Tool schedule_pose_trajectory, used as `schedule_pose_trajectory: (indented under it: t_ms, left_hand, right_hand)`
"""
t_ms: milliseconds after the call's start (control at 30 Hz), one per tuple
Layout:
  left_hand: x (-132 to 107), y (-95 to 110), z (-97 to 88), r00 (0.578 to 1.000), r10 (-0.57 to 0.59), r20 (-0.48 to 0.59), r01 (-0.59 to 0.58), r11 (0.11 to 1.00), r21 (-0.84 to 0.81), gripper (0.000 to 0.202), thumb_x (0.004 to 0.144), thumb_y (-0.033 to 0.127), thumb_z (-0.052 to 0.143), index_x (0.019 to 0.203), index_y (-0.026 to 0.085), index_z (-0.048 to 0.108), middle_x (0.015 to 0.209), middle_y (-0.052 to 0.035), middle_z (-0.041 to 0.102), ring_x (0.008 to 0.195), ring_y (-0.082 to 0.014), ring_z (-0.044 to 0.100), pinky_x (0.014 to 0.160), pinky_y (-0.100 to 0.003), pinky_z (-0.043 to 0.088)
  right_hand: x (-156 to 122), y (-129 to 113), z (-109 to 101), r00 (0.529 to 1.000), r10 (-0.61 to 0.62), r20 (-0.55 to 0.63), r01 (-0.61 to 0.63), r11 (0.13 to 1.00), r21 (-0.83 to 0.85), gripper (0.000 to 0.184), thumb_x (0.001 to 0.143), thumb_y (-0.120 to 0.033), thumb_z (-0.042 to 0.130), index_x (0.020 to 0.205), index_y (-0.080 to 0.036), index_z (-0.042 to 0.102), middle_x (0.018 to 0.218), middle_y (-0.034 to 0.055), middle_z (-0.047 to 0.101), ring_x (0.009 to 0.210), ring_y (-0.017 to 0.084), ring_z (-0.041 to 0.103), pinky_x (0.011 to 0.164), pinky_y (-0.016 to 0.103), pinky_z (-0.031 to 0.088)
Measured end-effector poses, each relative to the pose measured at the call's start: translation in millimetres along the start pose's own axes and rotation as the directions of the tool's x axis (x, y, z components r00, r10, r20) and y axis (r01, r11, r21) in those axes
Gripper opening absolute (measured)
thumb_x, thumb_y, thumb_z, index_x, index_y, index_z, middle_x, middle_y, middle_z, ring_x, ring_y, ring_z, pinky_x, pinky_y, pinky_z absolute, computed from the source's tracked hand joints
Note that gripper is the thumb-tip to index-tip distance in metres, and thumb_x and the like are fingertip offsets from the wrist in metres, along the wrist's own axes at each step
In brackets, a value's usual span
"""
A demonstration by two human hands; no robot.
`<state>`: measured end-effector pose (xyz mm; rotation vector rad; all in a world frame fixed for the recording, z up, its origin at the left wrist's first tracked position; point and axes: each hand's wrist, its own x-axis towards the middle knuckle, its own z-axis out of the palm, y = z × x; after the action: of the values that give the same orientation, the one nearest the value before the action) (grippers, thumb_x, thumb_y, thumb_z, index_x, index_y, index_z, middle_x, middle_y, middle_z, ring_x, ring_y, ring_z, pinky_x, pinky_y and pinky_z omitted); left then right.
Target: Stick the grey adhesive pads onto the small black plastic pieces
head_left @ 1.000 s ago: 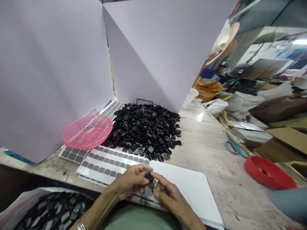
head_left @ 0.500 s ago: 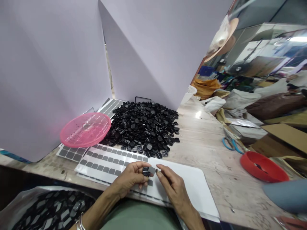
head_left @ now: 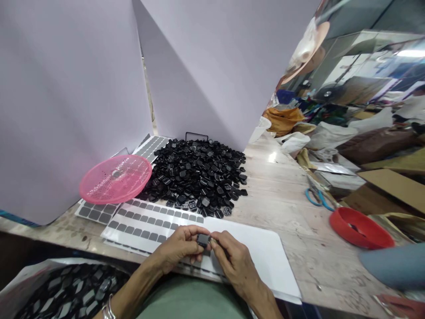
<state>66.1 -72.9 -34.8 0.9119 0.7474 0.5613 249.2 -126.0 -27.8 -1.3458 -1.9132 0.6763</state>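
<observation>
My left hand (head_left: 182, 244) grips a small black plastic piece (head_left: 200, 243) between thumb and fingers, above the sticker sheet. A grey rounded-square sticker (head_left: 203, 239) lies over the face of this piece. My right hand (head_left: 234, 257) is closed in a pinch at the sticker's right edge, its fingertips partly hiding that edge. Below both hands lies a white sheet (head_left: 245, 230) with rows of grey stickers on its left part and bare backing on its right. Just beyond it rises a large heap of similar black pieces (head_left: 199, 173).
A pink perforated basket lid (head_left: 116, 179) rests left of the heap, over more sticker sheets (head_left: 96, 212). An open bag of black pieces (head_left: 73, 288) is at lower left. Blue-handled scissors (head_left: 317, 197) and a red bowl (head_left: 360, 228) sit at right. Pale panels (head_left: 199, 66) stand behind.
My right hand has moved left to meet the left hand. The grey sticker, earlier beside the black piece, now lies over its face. The view has shifted slightly.
</observation>
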Motion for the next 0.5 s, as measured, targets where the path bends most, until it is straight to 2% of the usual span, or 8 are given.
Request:
schedule_pose_trajectory:
  t_ms: [200,400,500]
  left_hand:
    - [-0.3,-0.8,-0.8,0.999,0.001,0.05,0.0,1.0,-0.005,0.046,0.063,0.008,0.062,0.108,0.013,0.062,0.079,-0.0044,0.07,0.051,-0.0074,0.058,0.043,-0.015,0.041]
    - [0.1,-0.1,0.0,0.999,0.001,0.051,0.0,1.0,-0.004,0.048,0.061,0.007,0.063,0.109,0.012,0.062,0.079,-0.0041,0.07,0.051,-0.0078,0.058,0.043,-0.016,0.042]
    - [-0.5,-1.4,1.7,1.0,-0.015,0.019,0.014,0.999,0.044,0.044,0.065,0.016,0.07,0.108,0.011,0.063,0.069,-0.0021,0.067,0.051,-0.0086,0.058,0.044,-0.017,0.042]
  right_hand:
    - [-2.8,1.1,0.6,0.999,-0.027,0.034,0.03,0.996,-0.087,0.022,0.097,-0.022,0.037,0.106,-0.021,0.057,0.086,0.0046,0.058,0.076,0.018,0.057,0.069,0.029,0.045]
    - [-4.4,-4.4,2.6,0.999,-0.011,0.033,0.017,0.984,-0.18,0.025,0.097,-0.021,0.035,0.106,-0.02,0.058,0.085,0.0049,0.058,0.073,0.018,0.058,0.065,0.028,0.045]
    - [-5.3,-7.6,6.5,0.999,-0.007,0.038,0.016,0.97,-0.243,0.025,0.097,-0.02,0.034,0.105,-0.019,0.057,0.085,0.0053,0.058,0.072,0.018,0.058,0.063,0.028,0.045]
